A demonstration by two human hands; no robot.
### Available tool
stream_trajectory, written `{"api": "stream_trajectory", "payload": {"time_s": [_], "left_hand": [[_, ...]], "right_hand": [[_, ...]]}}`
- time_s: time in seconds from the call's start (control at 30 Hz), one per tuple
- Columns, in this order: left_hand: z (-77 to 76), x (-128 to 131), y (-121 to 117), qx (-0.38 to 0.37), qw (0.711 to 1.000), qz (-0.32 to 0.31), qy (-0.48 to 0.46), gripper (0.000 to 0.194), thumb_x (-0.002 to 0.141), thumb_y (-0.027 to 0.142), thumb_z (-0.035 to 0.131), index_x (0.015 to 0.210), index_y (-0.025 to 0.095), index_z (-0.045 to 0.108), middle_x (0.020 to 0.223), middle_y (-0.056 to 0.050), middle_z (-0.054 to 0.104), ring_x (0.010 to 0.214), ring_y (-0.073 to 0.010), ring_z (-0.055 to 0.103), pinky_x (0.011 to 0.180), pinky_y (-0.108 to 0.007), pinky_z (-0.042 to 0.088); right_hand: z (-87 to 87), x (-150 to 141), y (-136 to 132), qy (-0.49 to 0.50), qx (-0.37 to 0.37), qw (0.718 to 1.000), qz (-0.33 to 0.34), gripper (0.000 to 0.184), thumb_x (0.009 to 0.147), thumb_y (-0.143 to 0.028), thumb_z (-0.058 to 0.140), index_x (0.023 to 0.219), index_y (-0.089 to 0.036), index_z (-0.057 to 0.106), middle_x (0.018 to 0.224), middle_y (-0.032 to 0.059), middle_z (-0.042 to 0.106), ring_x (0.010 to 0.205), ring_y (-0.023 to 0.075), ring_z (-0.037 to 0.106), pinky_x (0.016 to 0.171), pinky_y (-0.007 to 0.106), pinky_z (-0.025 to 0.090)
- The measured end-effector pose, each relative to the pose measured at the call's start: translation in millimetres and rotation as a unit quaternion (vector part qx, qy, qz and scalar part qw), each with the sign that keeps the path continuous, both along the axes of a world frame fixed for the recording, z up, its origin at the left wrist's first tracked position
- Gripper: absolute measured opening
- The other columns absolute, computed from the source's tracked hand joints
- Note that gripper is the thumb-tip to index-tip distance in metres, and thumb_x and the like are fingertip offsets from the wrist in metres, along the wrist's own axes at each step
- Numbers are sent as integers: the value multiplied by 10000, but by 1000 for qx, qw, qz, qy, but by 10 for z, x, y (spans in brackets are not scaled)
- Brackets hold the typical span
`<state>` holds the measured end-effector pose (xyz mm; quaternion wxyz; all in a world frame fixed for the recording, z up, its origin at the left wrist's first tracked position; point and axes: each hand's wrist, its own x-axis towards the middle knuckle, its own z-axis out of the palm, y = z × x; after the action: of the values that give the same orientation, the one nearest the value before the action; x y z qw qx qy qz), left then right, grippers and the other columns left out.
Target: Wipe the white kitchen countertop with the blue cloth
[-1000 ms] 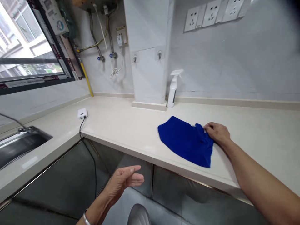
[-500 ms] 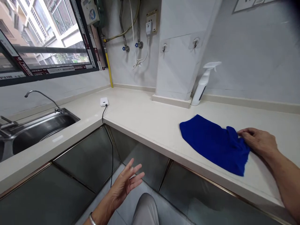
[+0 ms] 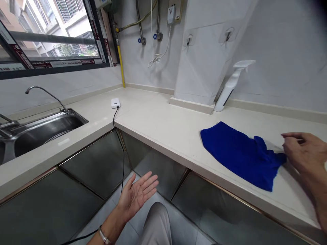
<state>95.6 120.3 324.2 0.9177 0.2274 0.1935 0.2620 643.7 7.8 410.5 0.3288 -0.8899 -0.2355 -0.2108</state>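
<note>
A blue cloth point(image 3: 241, 154) lies crumpled on the cream countertop point(image 3: 163, 126) near its front edge. My right hand point(image 3: 304, 153) hovers at the cloth's right end, fingers loosely curled and apart, holding nothing. My left hand point(image 3: 138, 195) floats palm up below the counter edge, in front of the steel cabinet doors, fingers spread and empty. A bracelet shows on that wrist.
A white spray bottle point(image 3: 231, 86) leans against the wall by a tiled column. A small white box point(image 3: 115, 102) with a black cable sits at the counter corner. A steel sink point(image 3: 43, 129) with a faucet lies left, under a window. Pipes and valves run up the back wall.
My right hand has let go of the cloth's right end and pulled slightly away. My left hand has turned palm up. The view shifted left and down.
</note>
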Motion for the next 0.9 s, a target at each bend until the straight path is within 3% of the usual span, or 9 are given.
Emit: {"api": "stream_trajectory", "payload": {"time_s": [0.07,0.13,0.2,0.27,0.4,0.57,0.67,0.8,0.9], "left_hand": [[-8,-4,-15,4,1000,-5,-26,703,997,504,281,1558,91,190,1566,-163,372,1432,-272,387,1239,-429,215],[-9,-11,-40,1,999,-3,-48,717,994,507,288,1569,110,127,1575,-165,356,1438,-266,376,1239,-420,210],[-1,-18,-71,-6,998,5,-60,718,994,514,279,1574,130,101,1568,-166,371,1435,-263,380,1240,-419,203],[12,-22,-103,-14,998,11,-67,711,997,518,254,1577,139,91,1555,-164,396,1433,-262,383,1243,-424,192],[41,-23,-153,-15,995,6,-95,737,986,552,254,1579,152,76,1542,-148,422,1443,-262,362,1252,-425,164],[71,16,-176,5,991,-27,-133,766,971,590,287,1571,145,123,1540,-146,415,1458,-275,328,1262,-445,130],[79,85,-176,7,990,-29,-135,704,975,571,320,1518,122,340,1512,-157,455,1446,-284,353,1260,-443,143],[79,201,-196,-18,996,-9,-90,562,974,518,411,1346,138,595,1362,-151,619,1349,-289,497,1213,-426,295],[99,279,-219,-54,998,28,-7,387,969,448,487,1019,152,731,1031,-107,771,1131,-272,670,1034,-417,515]], "right_hand": [[132,-265,-8,12,95,993,75,389,819,-233,459,1122,-170,695,990,164,727,933,237,683,870,349,518],[191,-524,31,4,104,977,186,436,868,-342,481,1267,-236,617,1278,121,652,1185,243,605,1021,359,466],[146,-724,132,-13,16,955,295,558,901,-481,456,1418,-274,481,1507,76,467,1399,273,407,1158,430,342],[15,-837,274,-13,-118,932,341,648,917,-581,393,1478,-259,406,1586,83,343,1480,334,234,1210,543,212],[-269,-831,476,-19,-300,908,291,684,906,-679,354,1458,-289,457,1574,86,365,1453,444,231,1158,720,136],[-378,-789,329,-13,-315,904,290,714,902,-701,293,1522,-350,348,1617,22,277,1471,416,202,1167,709,148],[-396,-851,133,-30,-311,899,306,706,909,-694,277,1529,-360,329,1614,12,283,1484,385,183,1178,687,165],[-427,-924,-155,-58,-307,893,325,671,937,-668,232,1538,-376,296,1614,-9,282,1492,354,175,1187,674,179],[-432,-923,-389,-68,-308,887,336,666,948,-668,199,1545,-383,269,1622,-23,257,1493,346,175,1191,672,183]]}}
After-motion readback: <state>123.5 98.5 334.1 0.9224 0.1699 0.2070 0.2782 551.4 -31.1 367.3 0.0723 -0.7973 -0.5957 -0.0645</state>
